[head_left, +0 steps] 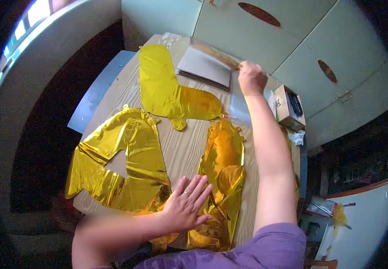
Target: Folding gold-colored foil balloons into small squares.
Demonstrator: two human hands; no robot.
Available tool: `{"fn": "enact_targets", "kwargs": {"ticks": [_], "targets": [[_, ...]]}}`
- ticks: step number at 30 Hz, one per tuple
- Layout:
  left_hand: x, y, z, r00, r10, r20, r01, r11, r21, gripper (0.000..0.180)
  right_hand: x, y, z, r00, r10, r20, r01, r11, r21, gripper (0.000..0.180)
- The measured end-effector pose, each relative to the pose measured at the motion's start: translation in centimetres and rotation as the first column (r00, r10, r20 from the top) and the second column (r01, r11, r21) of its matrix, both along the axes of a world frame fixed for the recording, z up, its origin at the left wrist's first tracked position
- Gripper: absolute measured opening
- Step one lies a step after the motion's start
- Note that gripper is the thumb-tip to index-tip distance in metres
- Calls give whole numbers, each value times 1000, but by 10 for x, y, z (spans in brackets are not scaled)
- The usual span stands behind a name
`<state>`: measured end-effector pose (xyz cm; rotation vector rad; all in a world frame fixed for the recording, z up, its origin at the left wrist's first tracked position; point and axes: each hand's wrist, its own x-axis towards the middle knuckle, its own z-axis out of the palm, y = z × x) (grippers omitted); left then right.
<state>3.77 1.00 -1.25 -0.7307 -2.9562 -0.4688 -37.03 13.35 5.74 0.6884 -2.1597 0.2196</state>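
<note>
Several gold foil balloons lie on a wood-grain table. My left hand (188, 202) is spread with fingers stretched out, palm down over the edge of a long, partly puffed foil balloon (223, 154). My right hand (252, 79) is raised in a fist over the far right of the table; what it grips, if anything, cannot be made out. Below that fist is a blurred clear, bluish thing (241, 107), near the end of a bent flat foil balloon (158, 78). To the left lies a wrinkled foil balloon (142, 157) with a triangular hole.
A stack of flat grey-white sheets (205, 67) sits at the table's back, by a wooden strip (216, 54). A cardboard box (289, 107) with dark things inside stands at the right edge, crumpled white tissue (297, 137) beside it. Pale cabinets (256, 40) stand behind the table (178, 148).
</note>
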Motion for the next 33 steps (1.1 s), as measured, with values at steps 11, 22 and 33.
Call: {"fn": "enact_targets", "kwargs": {"ticks": [11,22,33], "targets": [[-7,-19,0,987,-84,136,54,977,206,78,352,71,9,276,935,225,631,1,-776,24],[20,-57,-5,983,-135,-126,134,991,-19,63,521,48,-57,180,984,12,851,-149,-503,38],[56,-22,46,988,-152,-18,153,978,141,63,551,181,-9,500,231,835,-238,963,-124,45]]}}
